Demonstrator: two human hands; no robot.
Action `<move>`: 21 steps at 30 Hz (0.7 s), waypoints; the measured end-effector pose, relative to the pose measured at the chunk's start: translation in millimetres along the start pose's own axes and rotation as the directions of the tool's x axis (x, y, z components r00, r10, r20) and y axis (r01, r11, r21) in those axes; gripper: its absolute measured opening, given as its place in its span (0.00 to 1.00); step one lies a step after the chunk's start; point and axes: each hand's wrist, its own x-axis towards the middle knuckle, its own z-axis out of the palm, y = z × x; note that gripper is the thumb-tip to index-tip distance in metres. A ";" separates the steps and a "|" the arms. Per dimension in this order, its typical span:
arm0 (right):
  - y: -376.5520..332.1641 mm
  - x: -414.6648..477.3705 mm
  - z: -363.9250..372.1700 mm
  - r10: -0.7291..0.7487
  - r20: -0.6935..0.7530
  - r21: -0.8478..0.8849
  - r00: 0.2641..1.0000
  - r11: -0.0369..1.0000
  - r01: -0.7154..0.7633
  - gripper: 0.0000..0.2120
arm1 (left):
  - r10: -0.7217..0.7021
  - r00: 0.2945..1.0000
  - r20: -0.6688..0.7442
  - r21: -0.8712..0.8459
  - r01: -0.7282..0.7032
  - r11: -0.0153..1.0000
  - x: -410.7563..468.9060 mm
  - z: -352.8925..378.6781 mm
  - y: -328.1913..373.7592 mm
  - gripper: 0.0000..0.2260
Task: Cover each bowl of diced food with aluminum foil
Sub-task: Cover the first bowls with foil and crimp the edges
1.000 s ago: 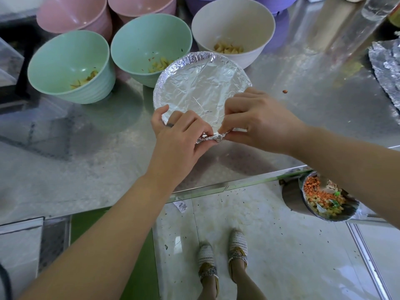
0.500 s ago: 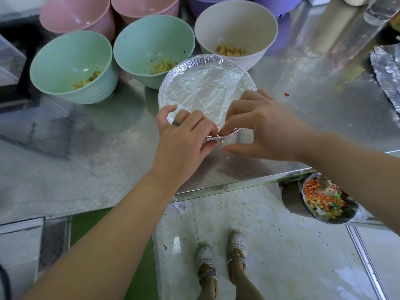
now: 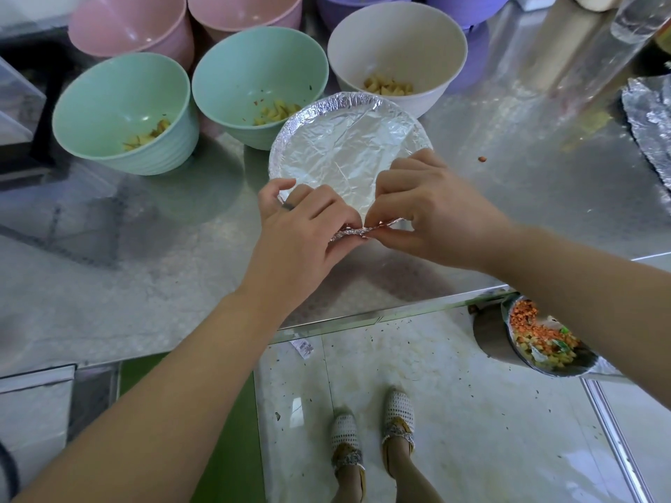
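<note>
Foil-covered bowl (image 3: 345,147) — taut, crinkly; L hand (image 3: 301,226) & R hand (image 3: 432,208) in pinch on near-edge crimp

The crinkled aluminium foil cover (image 3: 348,154) hides its bowl's contents. The top edge crops two pink plastic bowls (image 3: 127,27); the right edge crops a loose foil sheet (image 3: 650,118).

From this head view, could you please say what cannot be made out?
Head view:
Covered bowl, contents: hidden under its foil.
Its near rim: behind the left hand and right hand.
Pink bowls, purple bowls: cut by the top edge.
Spare foil sheet: cut by the right edge.
</note>
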 end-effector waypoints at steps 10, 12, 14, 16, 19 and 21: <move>-1.4 -2.3 0.0 0.030 -0.005 0.001 1.000 1.000 -0.030 0.11 | -0.062 0.995 -0.082 0.025 0.065 0.998 -7.6 9.0 6.4 0.05; -2.8 -1.1 0.1 0.024 -0.001 0.001 1.000 1.000 -0.024 0.10 | -0.063 0.994 -0.095 0.044 0.067 0.997 -9.9 11.5 5.5 0.07; -3.2 -0.4 -0.1 0.030 0.004 0.006 1.000 1.000 -0.030 0.11 | -0.051 0.992 -0.114 0.062 0.059 0.996 -10.4 14.5 4.2 0.10; -2.7 -0.5 -0.4 0.043 0.014 0.014 0.999 0.999 -0.044 0.10 | -0.030 0.990 -0.135 0.080 0.042 0.996 -10.0 17.5 2.9 0.12; -2.6 -1.7 -0.5 0.058 0.023 0.014 0.998 0.998 -0.059 0.08 | -0.010 0.987 -0.161 0.098 0.026 0.995 -10.5 22.8 0.7 0.13; -3.0 -1.7 -0.9 0.059 0.023 0.013 0.998 0.998 -0.060 0.08 | -0.015 0.987 -0.162 0.101 0.032 0.994 -11.1 25.9 1.3 0.13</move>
